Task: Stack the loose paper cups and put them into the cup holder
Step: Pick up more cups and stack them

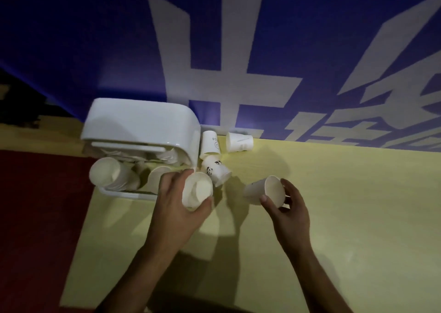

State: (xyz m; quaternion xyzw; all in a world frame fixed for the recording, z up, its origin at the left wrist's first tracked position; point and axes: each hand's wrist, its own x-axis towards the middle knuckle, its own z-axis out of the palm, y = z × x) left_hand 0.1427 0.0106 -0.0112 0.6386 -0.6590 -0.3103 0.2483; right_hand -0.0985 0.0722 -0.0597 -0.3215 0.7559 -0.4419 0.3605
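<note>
The left grip (176, 203) is grasping a cup (197, 190) just in front of the holder (140, 124). Its fingers and thumb are curling round the wall, and the cup's mouth is facing up toward the camera; whether more are nested inside it I cannot tell. The right grip (292, 209) is grasping a second cup (263, 191), pinching it at the rim with the thumb in front and the fingers behind. That cup is tilting onto its side above the desk (334, 205), mouth toward the palm, apart from the first. The white holder is sitting at the desk's far left corner, with a stack (107, 174) lying in its left side and another rim showing beside it, partly hidden by the left grip. Three loose ones are lying right of the holder: a panda cup (216, 172) on its side just beside the held cup, a printed cup (210, 143) against the holder's wall, and a plain cup (239, 141) near the blue banner (95, 38) behind.
</note>
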